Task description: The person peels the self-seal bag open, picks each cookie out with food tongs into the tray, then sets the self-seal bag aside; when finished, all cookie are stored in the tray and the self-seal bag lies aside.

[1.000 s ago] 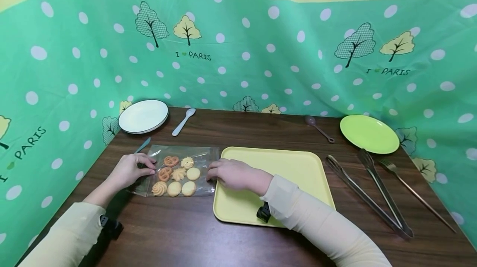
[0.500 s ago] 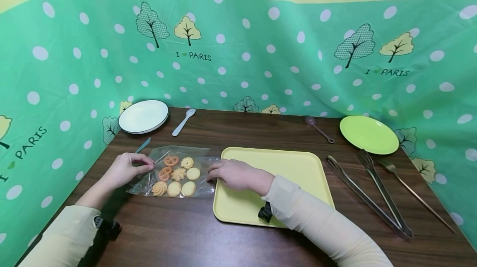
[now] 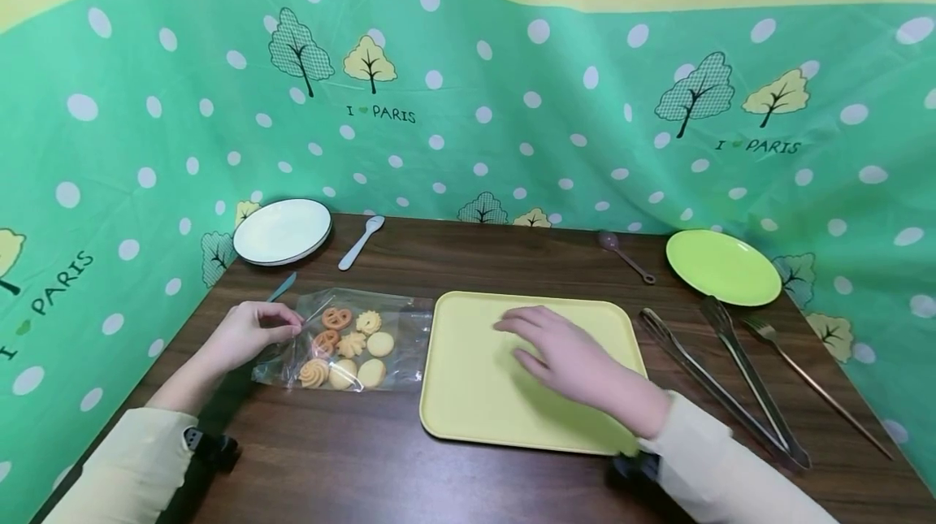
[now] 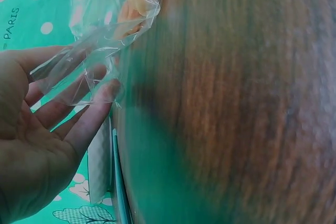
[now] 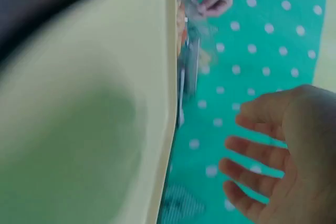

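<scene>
A clear plastic bag [image 3: 411, 325] lies flat on the table in the head view, with several cookies [image 3: 351, 344] inside, some of them pretzel-shaped. My left hand [image 3: 244, 335] pinches the bag's left end between thumb and fingers. In the left wrist view the bag's loose film [image 4: 97, 64] crosses the fingers and is lifted a little. My right hand [image 3: 563, 353] is over the yellow tray [image 3: 461, 406], fingers spread and loosely bent, holding nothing. The right wrist view shows this right hand [image 5: 273, 156] raised beside the tray's edge, apart from it.
A white plate [image 3: 282, 231], a pale spoon [image 3: 361, 242] and a blue-green utensil [image 3: 282, 287] lie back left. At the right are a purple spoon [image 3: 626, 256], a green plate [image 3: 724, 266], metal tongs [image 3: 731, 394] and a fork [image 3: 819, 386]. A patterned cloth [image 3: 468, 126] hangs behind.
My right hand has left the bag's right end and moved right, over the tray. My left hand stays at the bag's left end, which has crumpled slightly.
</scene>
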{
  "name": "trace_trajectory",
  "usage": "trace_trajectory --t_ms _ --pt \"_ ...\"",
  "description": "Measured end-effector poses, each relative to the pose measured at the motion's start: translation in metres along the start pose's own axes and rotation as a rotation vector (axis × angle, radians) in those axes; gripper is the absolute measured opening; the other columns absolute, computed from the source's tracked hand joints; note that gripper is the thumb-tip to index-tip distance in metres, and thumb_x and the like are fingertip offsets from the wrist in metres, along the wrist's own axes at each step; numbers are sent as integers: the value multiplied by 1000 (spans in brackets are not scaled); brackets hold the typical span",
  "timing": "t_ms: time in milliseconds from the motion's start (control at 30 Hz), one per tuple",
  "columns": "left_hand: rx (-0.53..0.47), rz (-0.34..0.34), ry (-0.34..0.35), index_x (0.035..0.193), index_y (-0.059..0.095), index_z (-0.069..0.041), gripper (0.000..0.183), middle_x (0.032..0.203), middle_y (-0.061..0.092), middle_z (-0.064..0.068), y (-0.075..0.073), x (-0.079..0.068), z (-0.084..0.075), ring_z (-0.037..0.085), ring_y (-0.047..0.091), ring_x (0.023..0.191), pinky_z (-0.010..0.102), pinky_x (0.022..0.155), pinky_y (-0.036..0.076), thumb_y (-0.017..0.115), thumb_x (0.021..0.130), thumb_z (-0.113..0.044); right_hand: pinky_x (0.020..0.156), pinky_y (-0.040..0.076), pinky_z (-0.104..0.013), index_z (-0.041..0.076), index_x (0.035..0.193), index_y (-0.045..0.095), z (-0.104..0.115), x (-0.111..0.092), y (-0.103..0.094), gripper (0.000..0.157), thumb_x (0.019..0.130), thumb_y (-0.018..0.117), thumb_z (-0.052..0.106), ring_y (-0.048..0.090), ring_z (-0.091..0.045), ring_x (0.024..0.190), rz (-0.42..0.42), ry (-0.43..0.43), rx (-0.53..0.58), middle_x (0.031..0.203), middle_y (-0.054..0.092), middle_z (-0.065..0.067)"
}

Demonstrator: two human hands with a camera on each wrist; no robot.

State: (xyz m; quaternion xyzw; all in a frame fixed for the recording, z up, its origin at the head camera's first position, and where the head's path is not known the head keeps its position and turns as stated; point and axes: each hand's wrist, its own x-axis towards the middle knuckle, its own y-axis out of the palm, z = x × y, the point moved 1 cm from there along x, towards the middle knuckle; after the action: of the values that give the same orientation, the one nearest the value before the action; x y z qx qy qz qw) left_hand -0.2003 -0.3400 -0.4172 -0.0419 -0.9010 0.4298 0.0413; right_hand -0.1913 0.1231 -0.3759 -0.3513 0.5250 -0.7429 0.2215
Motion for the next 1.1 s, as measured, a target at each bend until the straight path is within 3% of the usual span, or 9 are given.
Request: trace_trajectory --t_ms 300,500,733,900,1100 --pt "11 -1 -4 81 71 -18 4 93 70 1 0 -1 1 17 61 86 26 68 49 70 85 -19 92 38 -50 8 124 56 -54 -111 -41 47 81 73 13 50 -32 116 -179 276 -67 123 57 -12" --pt "13 -14 -18 81 71 -18 6 95 70 3 -2 -7 6 19 60 90 26 69 49 70 86 -20 88 32 -58 0 122 53 -87 -158 -53 47 83 72 19 45 -46 111 -207 487 -97 122 51 -25" --pt "14 -12 -14 81 71 -17 5 94 70 3 -4 -7 4 18 61 88 25 69 49 70 86 -20 88 31 -63 -14 123 46 -108 -183 -47 69 80 74 33 42 -54 106 -187 686 -146 117 47 -38" --pt "1 -8 -6 82 71 -16 4 94 70 4 -3 -4 1 18 62 87 26 68 50 70 86 -18 81 34 -64 -21 126 36 -114 -189 -44 92 78 73 49 42 -59 100 -93 817 -157 112 43 -46" --pt "-11 -2 3 82 70 -16 4 95 69 5 -1 1 -3 15 62 84 25 67 50 70 85 -18 77 39 -63 -27 124 33 -122 -195 -43 97 82 65 55 42 -60 99 75 916 -114 110 41 -49"
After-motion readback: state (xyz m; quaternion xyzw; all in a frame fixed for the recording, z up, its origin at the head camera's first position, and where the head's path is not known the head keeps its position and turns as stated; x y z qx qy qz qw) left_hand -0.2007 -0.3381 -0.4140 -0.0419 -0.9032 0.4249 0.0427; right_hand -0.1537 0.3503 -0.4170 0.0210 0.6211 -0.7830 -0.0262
